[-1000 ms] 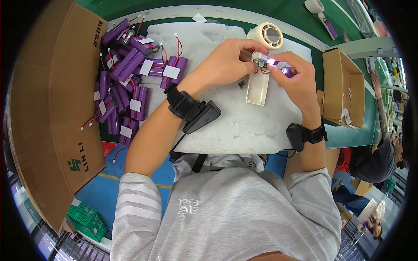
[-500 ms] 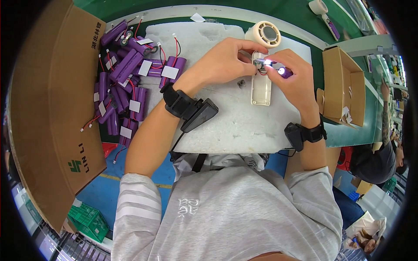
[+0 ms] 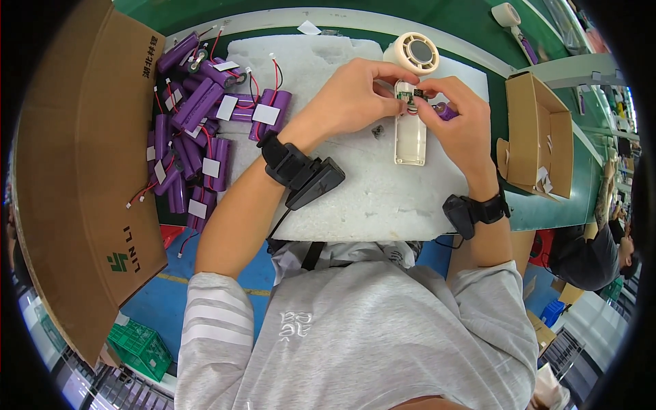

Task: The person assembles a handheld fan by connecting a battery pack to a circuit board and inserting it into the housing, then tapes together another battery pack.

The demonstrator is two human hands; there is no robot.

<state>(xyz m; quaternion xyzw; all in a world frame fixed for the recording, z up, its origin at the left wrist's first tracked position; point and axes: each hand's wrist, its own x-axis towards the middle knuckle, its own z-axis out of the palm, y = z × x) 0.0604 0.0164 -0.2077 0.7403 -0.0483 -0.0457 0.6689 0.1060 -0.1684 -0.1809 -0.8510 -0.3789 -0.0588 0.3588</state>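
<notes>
**Light plastic shell, pinched at its top end**

White foam pad (image 3: 355,184) covered the bench; mid-upper frame lay the clear plastic casing (image 3: 410,130) — light, rigid, likely brittle. Left hand (image 3: 348,102) and right hand (image 3: 458,123) both pinched its top end; long edges looked the safest hold.

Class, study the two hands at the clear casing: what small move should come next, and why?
Probably press the small circuit board down into the top of the clear casing. The left hand and right hand both pinch at that end, and a purple battery cell sits in the right hand, not yet in the casing.
</notes>
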